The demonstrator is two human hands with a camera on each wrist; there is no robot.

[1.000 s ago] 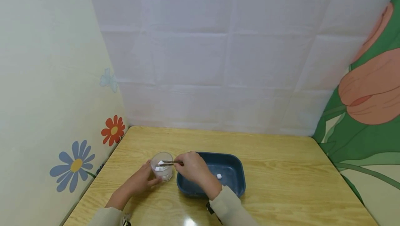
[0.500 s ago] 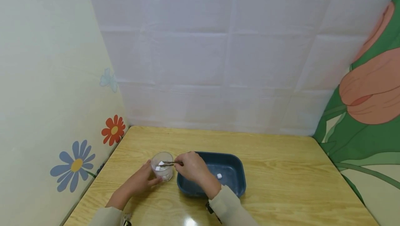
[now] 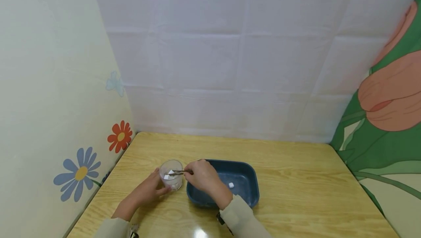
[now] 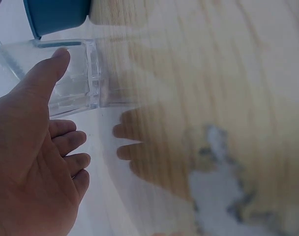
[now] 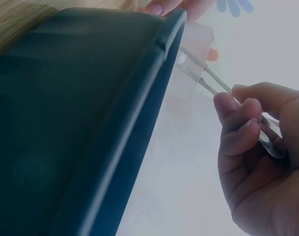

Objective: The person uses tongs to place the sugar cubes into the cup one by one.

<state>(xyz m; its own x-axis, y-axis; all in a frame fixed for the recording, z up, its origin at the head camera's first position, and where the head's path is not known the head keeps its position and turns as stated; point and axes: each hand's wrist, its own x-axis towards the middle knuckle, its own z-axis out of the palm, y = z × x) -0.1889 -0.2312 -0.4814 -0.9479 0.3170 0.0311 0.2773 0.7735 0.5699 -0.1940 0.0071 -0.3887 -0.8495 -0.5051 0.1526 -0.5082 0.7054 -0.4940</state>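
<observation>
My left hand holds a clear drinking glass upright on the table, thumb against its near side and fingers partly hidden behind it. Small white cubes lie inside the glass. In the right wrist view my right hand grips small metal tongs, fingers curled round the handle and thumb on top. The tong tips reach into the glass beside a white cube; whether they pinch it is too small to tell. Under the right forearm stands a dark blue tray with one white cube in it.
A wooden table carries the glass and tray. A pale cloth wall stands behind. Flower-printed panels border the left side and also the right. The tray's raised rim lies close to the right hand.
</observation>
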